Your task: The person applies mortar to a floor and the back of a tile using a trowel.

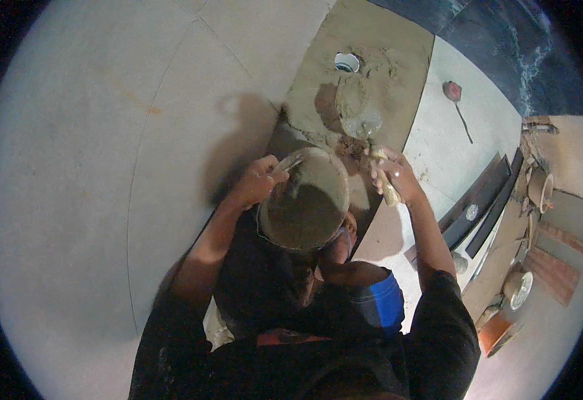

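Observation:
My left hand point(263, 181) is closed at the left rim of a round bucket point(335, 175), which is tilted in front of my knees. Grey wet mortar point(301, 210) coats its inside. A narrow pale piece lies by the fingertips there; I cannot tell whether it belongs to the bucket. In my right hand point(396, 175) is a trowel point(390, 193), gripped by its light, mortar-smeared handle. Its blade lies over a strip of wet grey mortar point(398, 40) on the floor, beyond the bucket. A short white pipe end point(347, 63) is set into that mortar.
Large pale tiles point(85, 167) lie to the left. On the right tile are a red tool with a dark cord point(452, 91) and long dark strips point(475, 203). Farther right stand an orange bucket point(496, 333), other containers and reddish boards point(553, 272). A dark marbled surface point(498, 47) borders the far right.

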The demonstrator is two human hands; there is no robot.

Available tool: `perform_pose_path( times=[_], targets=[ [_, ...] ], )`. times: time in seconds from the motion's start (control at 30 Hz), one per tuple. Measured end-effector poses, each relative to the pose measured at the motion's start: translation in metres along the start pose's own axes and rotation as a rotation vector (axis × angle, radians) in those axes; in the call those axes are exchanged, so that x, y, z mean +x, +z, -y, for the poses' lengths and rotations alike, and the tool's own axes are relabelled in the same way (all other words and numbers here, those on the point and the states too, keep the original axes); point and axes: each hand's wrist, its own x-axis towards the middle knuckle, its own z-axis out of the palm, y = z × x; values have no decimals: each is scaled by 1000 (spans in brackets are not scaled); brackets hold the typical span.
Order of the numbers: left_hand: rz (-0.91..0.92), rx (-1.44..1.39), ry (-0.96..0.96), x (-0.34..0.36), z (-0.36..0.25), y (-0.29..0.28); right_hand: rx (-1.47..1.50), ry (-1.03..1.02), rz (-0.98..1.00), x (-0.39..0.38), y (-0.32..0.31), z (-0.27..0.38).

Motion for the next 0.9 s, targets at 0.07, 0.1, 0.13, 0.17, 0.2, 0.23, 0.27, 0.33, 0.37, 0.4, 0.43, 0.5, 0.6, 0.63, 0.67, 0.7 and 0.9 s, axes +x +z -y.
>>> perform_pose_path(
  times=[0.07,0.1,0.13,0.17,0.2,0.23,0.27,0.33,0.37,0.4,0.43,0.5,0.6,0.63,0.67,0.7,0.9],
  targets=[
    [58,18,9,0,-4,1,-13,-84,-31,23,9,1],
    [65,35,-13,0,-3,1,-15,-102,-38,39,12,-2],
    [70,52,-32,1,-1,0,-19,-124,-43,58,16,-4],
    [71,68,-53,2,1,-2,-88,-159,-37,79,22,-5],
    [57,47,-35,2,9,-3,-158,-192,-28,104,29,-8],
    [58,29,-8,8,16,-2,-495,-284,-179,144,28,-19],
    [59,12,17,12,20,0,-712,-302,-260,165,28,-19],
    [42,61,9,14,16,1,-1020,-243,-367,192,34,-6],
    [28,86,0,14,16,-1,-1112,-179,-376,195,42,0],
    [30,58,-13,13,16,-1,-1048,-200,-429,196,44,2],
    [32,30,-27,11,16,-1,-982,-220,-481,195,43,3],
    [32,0,-55,7,20,-2,-965,-294,-501,198,33,3],
    [56,33,-66,16,11,-1,-1006,-358,-356,228,-40,-2],
    [94,69,-47,26,-6,3,-948,-300,-284,243,-99,-7],
    [93,97,-70,26,-9,2,-892,-250,-222,247,-101,-8],
    [100,91,-37,26,-10,0,-840,-201,-167,249,-103,-6],
    [15,198,91,12,6,-6,-674,17,24,213,-31,28]
  ],
)
